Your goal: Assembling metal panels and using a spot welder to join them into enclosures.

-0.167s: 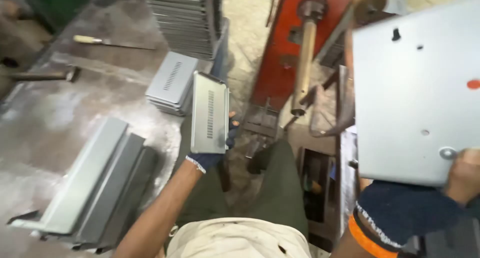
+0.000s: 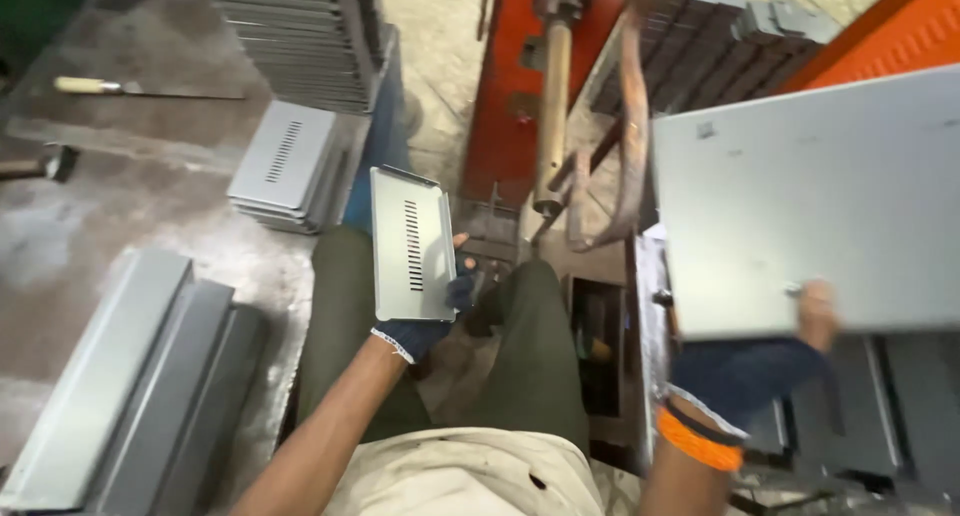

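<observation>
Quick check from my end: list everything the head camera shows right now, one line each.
Slotted panel: one, grey, held upright in left hand.
Large sheet: one, grey, held in right hand, at right.
Panel pile: one pile, grey, on bench left of the slotted panel.
Ribbed stack: one, grey, top centre-left.
Long channels: about three, grey, bottom left on bench.
Knife: one, pale handle, top left.
Machine frame: one, red-orange, top centre.
Rod: one, tan, upright on the machine frame.
Left hand: blue glove, grips slotted panel.
Right hand: blue glove with orange cuff, holds large sheet.
</observation>
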